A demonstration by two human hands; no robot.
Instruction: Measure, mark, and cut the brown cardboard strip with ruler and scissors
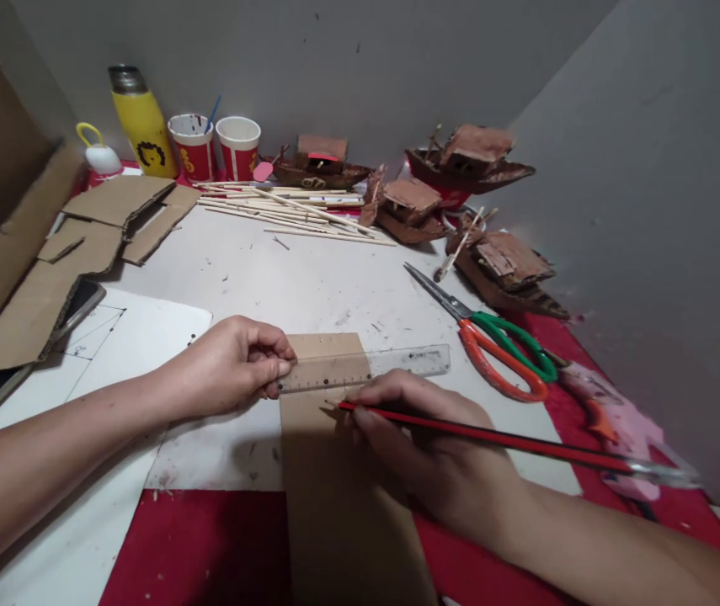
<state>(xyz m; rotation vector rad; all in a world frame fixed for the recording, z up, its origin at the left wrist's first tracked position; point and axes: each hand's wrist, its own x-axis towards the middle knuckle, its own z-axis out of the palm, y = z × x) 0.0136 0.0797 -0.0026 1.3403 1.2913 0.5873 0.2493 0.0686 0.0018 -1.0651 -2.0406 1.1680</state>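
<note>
A clear plastic ruler (391, 364) lies across a strip of brown cardboard (347, 522). My left hand (242, 362) is closed on the ruler's left end, thumb on top. In my right hand (448, 454) is a red and black pencil (492, 436), gripped near its point. The pencil tip is just below the ruler's lower edge, over the cardboard; whether it touches cannot be made out. Right of the ruler lie scissors (479, 332) with one orange and one green handle, blades pointing up and left.
Cut cardboard pieces (82, 252) and a drawn-on paper (163, 324) lie at left. Thin wooden sticks (296, 210) are spread at the back. Brown model boats (410, 206) stand at back right. A yellow bottle (141, 126) and paper cups (239, 147) line the wall.
</note>
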